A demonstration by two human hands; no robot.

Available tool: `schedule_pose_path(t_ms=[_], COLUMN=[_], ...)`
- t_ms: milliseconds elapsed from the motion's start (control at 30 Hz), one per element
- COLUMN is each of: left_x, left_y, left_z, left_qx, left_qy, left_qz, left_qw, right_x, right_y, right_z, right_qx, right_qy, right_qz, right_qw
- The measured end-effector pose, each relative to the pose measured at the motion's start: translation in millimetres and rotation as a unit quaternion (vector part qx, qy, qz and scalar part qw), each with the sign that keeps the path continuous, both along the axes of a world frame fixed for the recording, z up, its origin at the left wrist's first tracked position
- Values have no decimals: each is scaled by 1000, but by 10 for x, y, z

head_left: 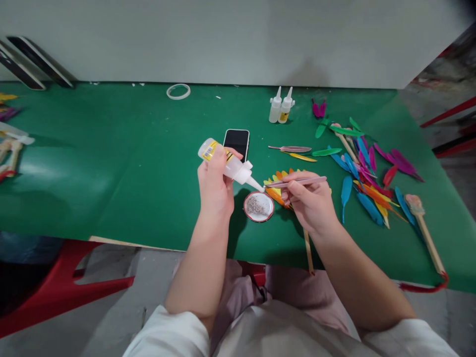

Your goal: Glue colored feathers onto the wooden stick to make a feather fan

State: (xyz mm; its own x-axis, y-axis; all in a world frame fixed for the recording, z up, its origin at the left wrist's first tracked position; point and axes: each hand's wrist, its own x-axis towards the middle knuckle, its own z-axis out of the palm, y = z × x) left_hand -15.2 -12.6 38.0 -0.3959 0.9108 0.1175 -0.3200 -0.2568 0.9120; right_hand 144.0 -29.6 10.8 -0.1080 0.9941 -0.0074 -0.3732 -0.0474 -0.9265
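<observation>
My left hand (216, 183) is closed around a glue bottle (234, 167) with a yellow label, tilted so its nozzle points down to the right. In my right hand (308, 198) is a pair of pink tweezers (297, 182), whose tips meet the nozzle tip; anything tiny between them is too small to make out. Just below the nozzle lies a small round dish (259, 206) with a red rim and small beads or grains in it. Partly hidden under my right hand is an orange and yellow feather piece (277, 191) with a wooden handle (308, 250).
Loose coloured feathers (366, 163) spread over the right of the green table (122, 148), near a wooden stick (427, 233) with a red cord. A phone (237, 141) lies behind my left hand. Two glue bottles (280, 108) and a tape ring (178, 91) are farther back.
</observation>
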Motion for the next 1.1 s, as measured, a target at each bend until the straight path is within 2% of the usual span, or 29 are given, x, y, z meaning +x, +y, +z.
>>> schedule_pose_path(t_ms=[233,433,600,700,800,867,967,1100], left_x=[-12,-12,-229,-408,-445,-374,-208,-47], left_y=[-4,-28,60,118,153,162,158,149], left_z=[-2,56,48,2,-40,-58,-84,-145], left_qx=[7,35,62,65,59,55,44,38], left_qy=[-2,-22,-151,-192,-199,-187,-120,-54], left_qz=[-11,-52,44,95,80,58,24,6], left_qw=[1000,998,986,975,975,979,992,998], right_x=[13,6,65,224,511,742,1049,1193], right_y=[8,7,56,136,216,253,286,295], right_z=[-4,-19,-48,-26,-24,-66,-182,-285], right_qx=[1,6,25,52,89,103,95,80], right_qy=[-5,-2,-64,-108,-154,-205,-309,-366], right_qz=[-5,-9,-43,-108,-157,-161,-136,-133], right_qw=[1000,1000,997,987,971,960,937,918])
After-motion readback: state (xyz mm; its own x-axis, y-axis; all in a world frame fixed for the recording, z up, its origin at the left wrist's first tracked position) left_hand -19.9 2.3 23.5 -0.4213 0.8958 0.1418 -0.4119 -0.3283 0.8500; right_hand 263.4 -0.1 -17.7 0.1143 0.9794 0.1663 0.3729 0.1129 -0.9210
